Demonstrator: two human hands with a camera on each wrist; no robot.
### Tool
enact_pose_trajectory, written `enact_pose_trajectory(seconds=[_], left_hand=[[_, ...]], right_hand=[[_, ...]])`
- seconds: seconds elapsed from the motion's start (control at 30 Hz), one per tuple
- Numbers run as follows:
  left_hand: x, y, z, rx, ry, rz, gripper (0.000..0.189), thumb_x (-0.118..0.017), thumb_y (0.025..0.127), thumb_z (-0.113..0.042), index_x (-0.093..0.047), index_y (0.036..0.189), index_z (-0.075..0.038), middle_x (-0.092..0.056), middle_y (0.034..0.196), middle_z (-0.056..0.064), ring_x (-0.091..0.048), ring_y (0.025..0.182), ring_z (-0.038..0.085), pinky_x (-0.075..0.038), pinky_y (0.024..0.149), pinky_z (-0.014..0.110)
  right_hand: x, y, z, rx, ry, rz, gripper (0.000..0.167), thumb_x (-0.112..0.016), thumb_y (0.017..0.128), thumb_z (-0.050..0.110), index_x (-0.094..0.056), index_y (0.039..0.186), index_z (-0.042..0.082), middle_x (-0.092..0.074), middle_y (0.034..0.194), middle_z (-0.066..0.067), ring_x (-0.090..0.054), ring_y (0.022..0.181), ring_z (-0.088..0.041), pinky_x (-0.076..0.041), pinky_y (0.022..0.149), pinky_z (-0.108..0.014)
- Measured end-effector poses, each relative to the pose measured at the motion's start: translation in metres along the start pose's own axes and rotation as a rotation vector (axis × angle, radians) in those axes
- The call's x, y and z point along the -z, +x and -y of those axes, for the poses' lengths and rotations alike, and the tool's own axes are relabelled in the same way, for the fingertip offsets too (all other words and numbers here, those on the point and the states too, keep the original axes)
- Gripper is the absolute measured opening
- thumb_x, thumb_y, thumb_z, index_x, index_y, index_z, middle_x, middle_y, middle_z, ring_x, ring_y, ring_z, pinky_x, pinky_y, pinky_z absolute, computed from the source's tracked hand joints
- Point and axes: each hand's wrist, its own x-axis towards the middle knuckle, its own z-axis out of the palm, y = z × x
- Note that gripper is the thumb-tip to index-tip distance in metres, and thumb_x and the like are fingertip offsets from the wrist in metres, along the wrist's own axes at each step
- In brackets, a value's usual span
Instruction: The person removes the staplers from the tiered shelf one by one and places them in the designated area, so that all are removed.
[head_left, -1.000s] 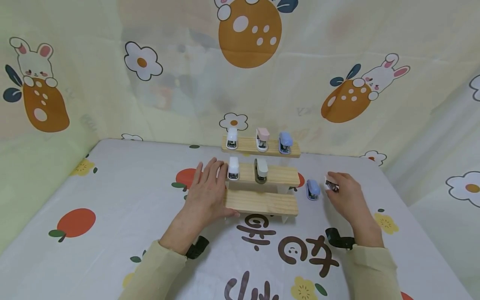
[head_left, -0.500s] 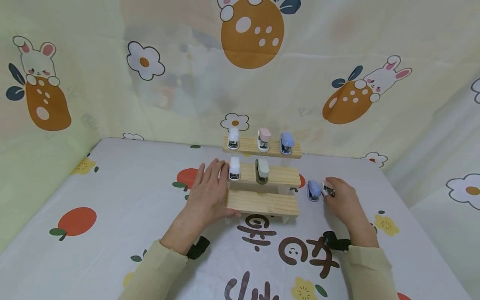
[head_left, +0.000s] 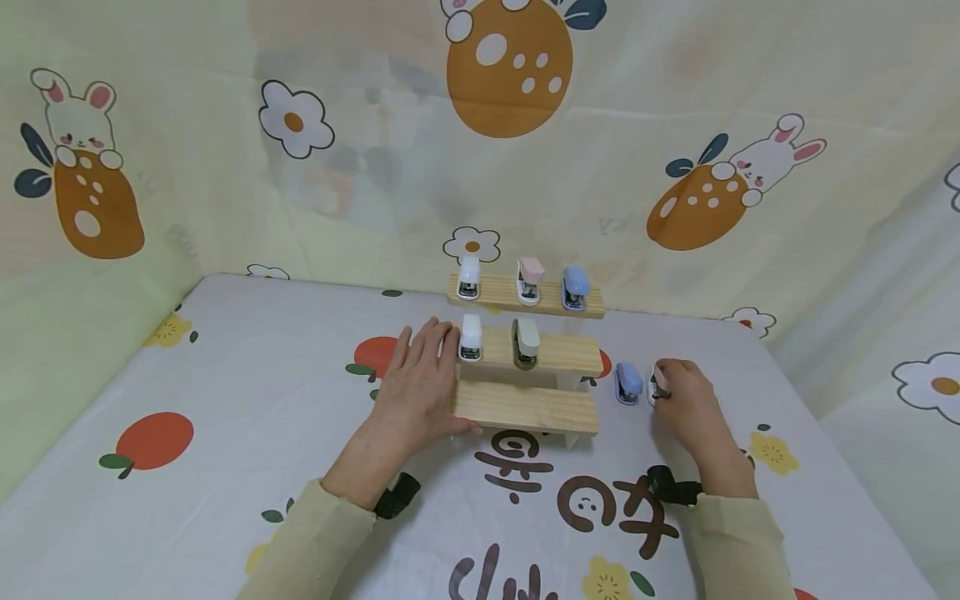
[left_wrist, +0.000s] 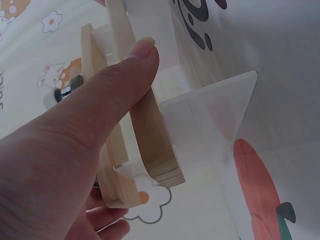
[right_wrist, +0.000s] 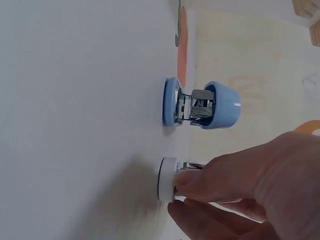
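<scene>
In the head view my right hand (head_left: 686, 404) pinches a mini stapler with a white base (head_left: 655, 387), its top hidden by my fingers. Its white base (right_wrist: 167, 180) is down at the tabletop in the right wrist view. Just left of it stands a blue mini stapler (head_left: 628, 383), upright. My left hand (head_left: 416, 387) rests against the left end of a tiered wooden stand (head_left: 525, 406), fingers extended along its side. The left thumb (left_wrist: 120, 75) lies over the front plank in the left wrist view. On the middle tier sit a white stapler (head_left: 470, 337) and a grey-green stapler (head_left: 527, 342).
The top tier (head_left: 491, 292) carries a white stapler (head_left: 468, 277), a pink stapler (head_left: 529, 280) and a blue stapler (head_left: 575, 287). Clear side supports (left_wrist: 210, 110) hold up the planks. A patterned curtain (head_left: 360, 208) hangs behind the table (head_left: 247, 367).
My right hand has brought its stapler down and slightly toward me beside the blue one, turning it more upright. The left hand stays at the stand.
</scene>
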Motion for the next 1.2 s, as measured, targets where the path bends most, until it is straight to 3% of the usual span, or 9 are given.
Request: enact_pose_trajectory(seconds=[0.27, 0.43, 0.57, 0.83, 1.03, 1.2], left_hand=[[-0.001, -0.001, -0.001, 0.002, -0.007, -0.001, 0.132, -0.089, 0.054, -0.064, -0.027, 0.152, -0.001, -0.033, 0.156, 0.014, -0.023, 0.151, 0.032, -0.013, 0.127, 0.050], [-0.002, -0.002, -0.001, -0.010, -0.009, -0.017, 0.133, -0.089, 0.054, -0.064, -0.027, 0.152, 0.000, -0.033, 0.156, 0.014, -0.023, 0.151, 0.032, -0.014, 0.127, 0.051], [-0.001, -0.002, 0.000, -0.013, -0.006, -0.018, 0.133, -0.088, 0.054, -0.065, -0.027, 0.153, 0.000, -0.033, 0.156, 0.014, -0.023, 0.151, 0.032, -0.013, 0.127, 0.050], [-0.001, 0.000, 0.000, -0.004, -0.006, -0.011, 0.133, -0.089, 0.054, -0.064, -0.026, 0.153, -0.001, -0.033, 0.156, 0.014, -0.023, 0.151, 0.031, -0.013, 0.127, 0.050], [-0.001, -0.001, 0.000, -0.006, -0.011, -0.017, 0.132, -0.089, 0.054, -0.064, -0.027, 0.152, 0.000, -0.034, 0.155, 0.014, -0.024, 0.151, 0.031, -0.013, 0.127, 0.049], [-0.001, -0.001, -0.001, -0.009, -0.015, -0.024, 0.132, -0.089, 0.054, -0.063, -0.027, 0.152, -0.001, -0.034, 0.155, 0.014, -0.024, 0.150, 0.031, -0.014, 0.127, 0.050]], right_hand=[[0.003, -0.001, 0.000, -0.012, 0.016, 0.031, 0.043, -0.055, 0.093, 0.002, -0.046, 0.132, -0.013, -0.043, 0.134, -0.039, -0.047, 0.118, -0.052, -0.040, 0.103, -0.068], [0.006, -0.002, -0.002, 0.038, 0.007, 0.011, 0.038, -0.045, 0.096, 0.003, -0.049, 0.130, -0.013, -0.046, 0.133, -0.039, -0.045, 0.123, -0.054, -0.039, 0.104, -0.069], [0.005, 0.000, -0.004, 0.056, 0.008, 0.002, 0.038, -0.045, 0.095, 0.001, -0.050, 0.129, -0.014, -0.047, 0.132, -0.039, -0.045, 0.124, -0.054, -0.039, 0.103, -0.069], [0.005, 0.000, -0.004, 0.002, 0.032, 0.024, 0.044, -0.046, 0.096, 0.006, -0.045, 0.136, -0.011, -0.039, 0.140, -0.039, -0.042, 0.125, -0.055, -0.038, 0.104, -0.070], [0.017, -0.006, 0.014, 0.014, 0.070, -0.125, 0.039, -0.049, 0.099, 0.011, -0.049, 0.135, -0.006, -0.038, 0.143, -0.036, -0.039, 0.129, -0.055, -0.038, 0.103, -0.071], [0.027, -0.014, 0.035, 0.124, 0.108, -0.288, 0.029, -0.050, 0.098, 0.007, -0.059, 0.125, -0.002, -0.048, 0.138, -0.028, -0.050, 0.119, -0.048, -0.048, 0.097, -0.065]])
